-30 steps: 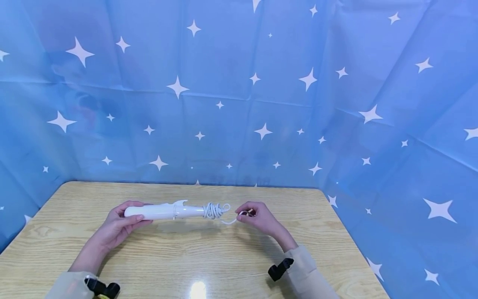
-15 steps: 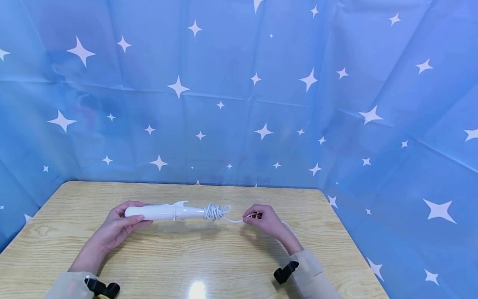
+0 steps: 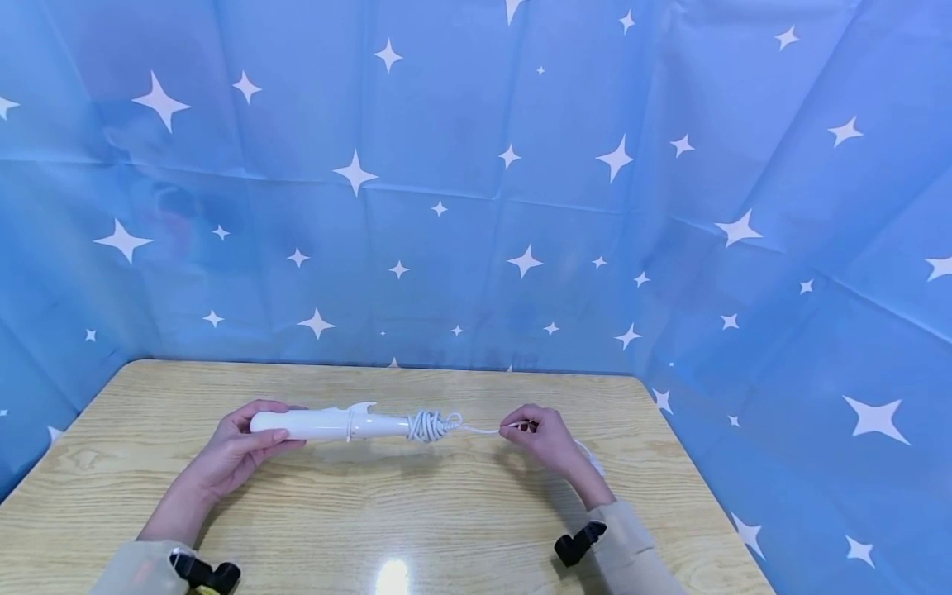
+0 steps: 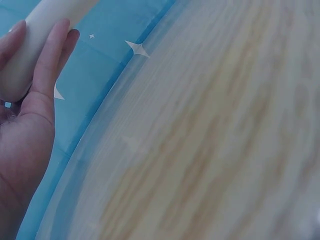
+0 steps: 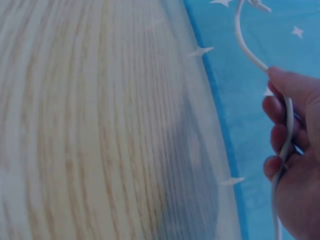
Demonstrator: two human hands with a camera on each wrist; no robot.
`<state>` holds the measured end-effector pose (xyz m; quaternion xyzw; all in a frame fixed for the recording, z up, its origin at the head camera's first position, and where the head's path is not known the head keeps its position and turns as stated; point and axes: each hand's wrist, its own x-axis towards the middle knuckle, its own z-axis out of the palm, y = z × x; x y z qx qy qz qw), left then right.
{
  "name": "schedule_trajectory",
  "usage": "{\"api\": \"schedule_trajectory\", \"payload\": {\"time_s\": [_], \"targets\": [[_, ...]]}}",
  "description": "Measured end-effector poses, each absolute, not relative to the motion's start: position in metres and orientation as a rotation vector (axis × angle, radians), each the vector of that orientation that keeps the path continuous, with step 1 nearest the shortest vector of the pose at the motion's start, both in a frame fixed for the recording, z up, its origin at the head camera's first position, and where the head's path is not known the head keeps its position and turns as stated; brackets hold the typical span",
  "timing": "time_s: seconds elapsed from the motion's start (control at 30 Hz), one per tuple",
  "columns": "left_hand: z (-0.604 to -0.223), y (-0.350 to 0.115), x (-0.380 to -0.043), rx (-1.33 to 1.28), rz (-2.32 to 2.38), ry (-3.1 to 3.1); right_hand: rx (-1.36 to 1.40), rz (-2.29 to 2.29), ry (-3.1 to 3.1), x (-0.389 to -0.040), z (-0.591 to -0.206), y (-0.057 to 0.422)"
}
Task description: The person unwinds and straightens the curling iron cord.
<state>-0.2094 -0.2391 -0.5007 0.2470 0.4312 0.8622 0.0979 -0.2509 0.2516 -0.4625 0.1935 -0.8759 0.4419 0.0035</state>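
My left hand grips the thick end of a white curling iron, held level above the table with its lever on the upper side. In the left wrist view, the fingers wrap that smooth barrel. White cord is wound in several loops around the narrow handle end. A length of it stretches rightward to my right hand, which pinches it between thumb and forefinger. The right wrist view shows the cord running past the curled fingers and down along the palm. Its far part trails behind the right wrist.
A light wood-grain table with rounded far corners lies beneath both hands. Blue cloth with white stars hangs behind it and along the sides. Black wrist devices sit on both pale sleeves.
My right hand has moved to the right, drawing the cord nearly straight and bringing more of it out behind the wrist. The left hand and the curling iron have barely shifted.
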Motion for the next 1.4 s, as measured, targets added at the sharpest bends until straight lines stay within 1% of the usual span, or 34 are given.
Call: {"api": "schedule_trajectory", "payload": {"time_s": [0.23, 0.5, 0.8, 1.1, 1.2, 1.33, 1.4], "targets": [[-0.5, -0.238, -0.21, 0.756, 2.515, 1.32, 0.428, 1.351, -2.658, -0.253, -0.46, 0.252], [-0.501, -0.236, -0.212, 0.754, 2.488, 1.36, 0.345, 1.327, -2.488, -0.257, -0.462, 0.252], [-0.5, -0.24, -0.209, 0.651, 2.564, 1.323, 0.233, 1.548, -2.354, -0.257, -0.451, 0.262], [-0.499, -0.247, -0.209, 0.675, 2.647, 1.203, 0.309, 1.504, -2.577, -0.251, -0.45, 0.28], [-0.499, -0.248, -0.209, 0.69, 2.645, 1.198, 0.346, 1.472, -2.633, -0.248, -0.444, 0.28], [-0.5, -0.249, -0.209, 0.701, 2.647, 1.191, 0.379, 1.455, -2.687, -0.237, -0.425, 0.271], [-0.5, -0.249, -0.208, 0.708, 2.643, 1.191, 0.387, 1.455, -2.687, -0.237, -0.424, 0.27]]}}
